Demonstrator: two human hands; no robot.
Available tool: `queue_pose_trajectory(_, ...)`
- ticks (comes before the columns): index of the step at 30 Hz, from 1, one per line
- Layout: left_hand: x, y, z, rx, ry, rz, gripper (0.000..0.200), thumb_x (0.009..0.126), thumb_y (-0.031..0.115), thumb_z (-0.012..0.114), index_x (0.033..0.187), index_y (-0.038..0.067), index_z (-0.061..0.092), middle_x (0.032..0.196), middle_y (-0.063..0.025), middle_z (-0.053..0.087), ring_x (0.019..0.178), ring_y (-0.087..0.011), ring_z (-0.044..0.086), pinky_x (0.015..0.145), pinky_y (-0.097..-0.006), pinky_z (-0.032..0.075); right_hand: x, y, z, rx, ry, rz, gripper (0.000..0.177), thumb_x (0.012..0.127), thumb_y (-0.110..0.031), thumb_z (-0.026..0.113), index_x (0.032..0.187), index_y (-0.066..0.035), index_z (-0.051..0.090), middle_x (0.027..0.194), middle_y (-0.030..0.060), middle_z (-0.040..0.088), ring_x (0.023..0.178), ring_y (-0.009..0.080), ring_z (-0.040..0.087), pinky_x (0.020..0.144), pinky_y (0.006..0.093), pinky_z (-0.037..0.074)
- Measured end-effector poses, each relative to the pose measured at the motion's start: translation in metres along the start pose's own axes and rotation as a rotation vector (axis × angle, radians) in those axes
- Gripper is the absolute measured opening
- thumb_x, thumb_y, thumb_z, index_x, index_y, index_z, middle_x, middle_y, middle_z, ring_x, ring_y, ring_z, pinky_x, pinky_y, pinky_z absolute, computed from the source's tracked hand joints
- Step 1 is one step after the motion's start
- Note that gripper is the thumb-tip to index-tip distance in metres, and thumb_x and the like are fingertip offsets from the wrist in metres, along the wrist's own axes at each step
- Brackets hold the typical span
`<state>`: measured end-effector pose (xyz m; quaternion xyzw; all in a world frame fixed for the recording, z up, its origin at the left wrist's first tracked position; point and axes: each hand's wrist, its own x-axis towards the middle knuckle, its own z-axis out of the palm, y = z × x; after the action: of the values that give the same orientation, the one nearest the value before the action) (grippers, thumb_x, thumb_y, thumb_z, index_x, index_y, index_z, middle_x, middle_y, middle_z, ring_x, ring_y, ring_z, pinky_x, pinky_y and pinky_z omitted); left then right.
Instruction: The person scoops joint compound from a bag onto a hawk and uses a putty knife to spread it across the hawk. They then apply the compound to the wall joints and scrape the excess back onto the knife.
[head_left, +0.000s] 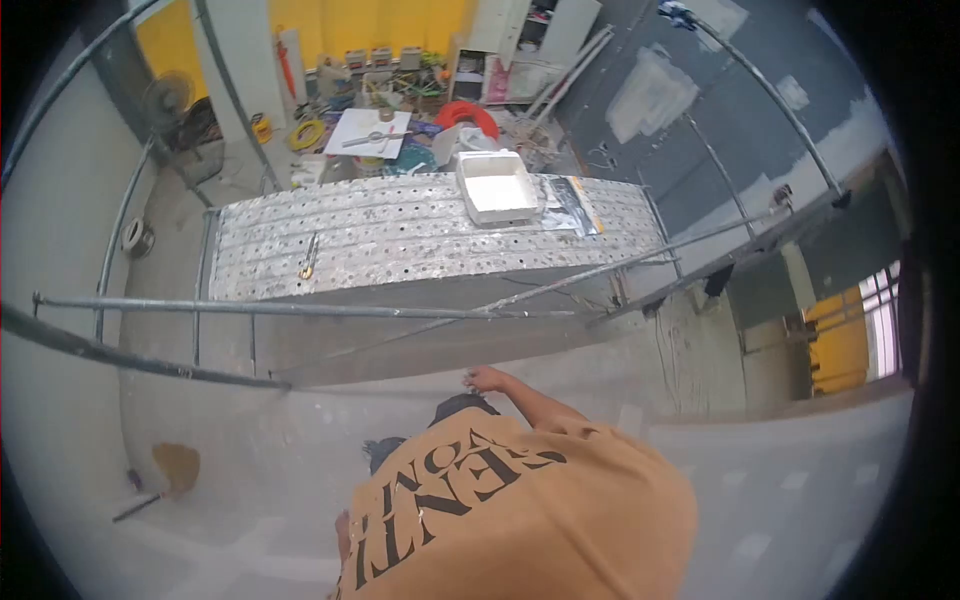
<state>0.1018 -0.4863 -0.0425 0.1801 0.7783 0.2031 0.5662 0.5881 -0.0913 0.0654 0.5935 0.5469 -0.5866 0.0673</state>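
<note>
My right hand (485, 379) is in front of my body, beside my dark-clothed leg. Its fingers look slightly apart, and no held object shows. At the left edge of my tan shirt (520, 490), a small strip of skin shows, perhaps my left hand or forearm; its fingers cannot be made out. Beyond the right hand is a perforated metal scaffold platform (400, 235). On it stand a white open container (499, 192), a plastic packet (572, 206) beside it, and a small tool with a yellowish end (308, 262) towards the left.
Scaffold rails (330, 308) cross between me and the platform. Behind it, the cluttered floor holds a white board (367, 133), red coiled tubing (467, 117) and a yellow coil (307, 135). A fan (167, 98) stands left. A patched grey wall (690, 130) rises on the right.
</note>
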Motion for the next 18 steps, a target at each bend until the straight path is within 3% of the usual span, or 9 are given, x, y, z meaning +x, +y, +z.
queue_pose_trajectory(4,0.028,-0.013,-0.040,0.758,-0.113,0.234,0.034,0.101,0.031,0.047,0.118,0.003,0.056,0.105,-0.0114,0.062,0.093,-0.0279,0.064,0.073,-0.0424,0.055,-0.078,-0.115,-0.040,0.210,-0.273,-0.206,0.045,0.098,-0.027,0.057,0.137,-0.004,0.053,0.118,0.0108,0.065,0.102,0.0194,0.063,0.085,0.0359,0.053)
queue_pose_trajectory(7,0.047,0.000,-0.053,1.034,-0.113,0.373,0.032,0.101,0.031,0.046,0.117,0.005,0.056,0.105,-0.0084,0.061,0.094,-0.0275,0.064,0.073,-0.0424,0.054,-0.141,-0.166,-0.129,0.192,-0.317,-0.296,0.037,0.097,-0.018,0.053,0.129,0.000,0.057,0.119,0.0118,0.066,0.105,0.0201,0.065,0.088,0.0343,0.053)
queue_pose_trajectory(8,0.054,0.010,-0.054,0.988,-0.098,0.357,0.031,0.101,0.031,0.046,0.117,0.005,0.056,0.105,-0.0074,0.061,0.094,-0.0273,0.064,0.073,-0.0424,0.054,-0.156,-0.175,-0.169,0.149,-0.261,-0.331,0.034,0.096,-0.011,0.051,0.126,0.002,0.059,0.118,0.0133,0.067,0.106,0.0209,0.066,0.086,0.0340,0.054)
queue_pose_trajectory(10,0.044,0.046,-0.043,0.457,-0.055,0.196,0.030,0.102,0.031,0.046,0.115,0.006,0.055,0.104,-0.0076,0.061,0.094,-0.0273,0.064,0.072,-0.0412,0.053,-0.156,-0.161,-0.258,0.003,0.000,-0.305,0.032,0.093,-0.011,0.054,0.123,-0.002,0.063,0.113,0.0094,0.070,0.101,0.0186,0.067,0.086,0.0334,0.055)
queue_pose_trajectory(12,0.031,0.089,-0.020,-0.078,-0.002,0.029,0.029,0.102,0.032,0.046,0.114,0.006,0.055,0.103,-0.0077,0.061,0.094,-0.0273,0.065,0.071,-0.0400,0.053,-0.147,-0.137,-0.357,-0.091,0.322,-0.257,0.029,0.088,-0.017,0.064,0.114,-0.004,0.069,0.101,0.0095,0.072,0.084,0.0178,0.068,0.071,0.0344,0.057)
queue_pose_trajectory(13,0.023,0.111,-0.008,-0.175,0.023,0.023,0.027,0.102,0.030,0.046,0.113,0.007,0.055,0.102,-0.0078,0.061,0.093,-0.0268,0.064,0.070,-0.0395,0.052,-0.150,-0.141,-0.399,-0.279,0.472,-0.123,0.039,0.084,-0.014,0.063,0.121,-0.002,0.065,0.108,0.0116,0.070,0.089,0.0197,0.068,0.075,0.0344,0.057)
queue_pose_trajectory(15,0.020,0.144,0.020,-0.273,0.061,0.020,0.026,0.101,0.029,0.046,0.112,0.008,0.055,0.102,-0.0078,0.062,0.092,-0.0263,0.064,0.069,-0.0390,0.051,-0.121,-0.114,-0.486,-0.304,0.703,0.013,0.040,0.082,-0.021,0.069,0.118,-0.002,0.067,0.107,0.0141,0.070,0.088,0.0203,0.068,0.072,0.0343,0.057)
queue_pose_trajectory(17,0.014,0.166,0.057,-0.201,0.076,0.085,0.025,0.102,0.028,0.045,0.111,0.008,0.055,0.103,-0.0076,0.061,0.094,-0.0263,0.064,0.070,-0.0391,0.051,-0.061,-0.056,-0.571,-0.481,0.929,-0.011,0.044,0.077,-0.027,0.074,0.112,-0.001,0.069,0.108,0.0190,0.069,0.087,0.0275,0.070,0.072,0.0365,0.057)
queue_pose_trajectory(18,0.010,0.174,0.078,-0.187,0.094,0.102,0.024,0.102,0.028,0.044,0.111,0.008,0.055,0.103,-0.0076,0.061,0.095,-0.0263,0.064,0.071,-0.0392,0.051,-0.043,-0.055,-0.589,-0.490,0.910,-0.043,0.044,0.077,-0.027,0.074,0.112,-0.001,0.069,0.108,0.0190,0.069,0.087,0.0275,0.070,0.072,0.0365,0.057)
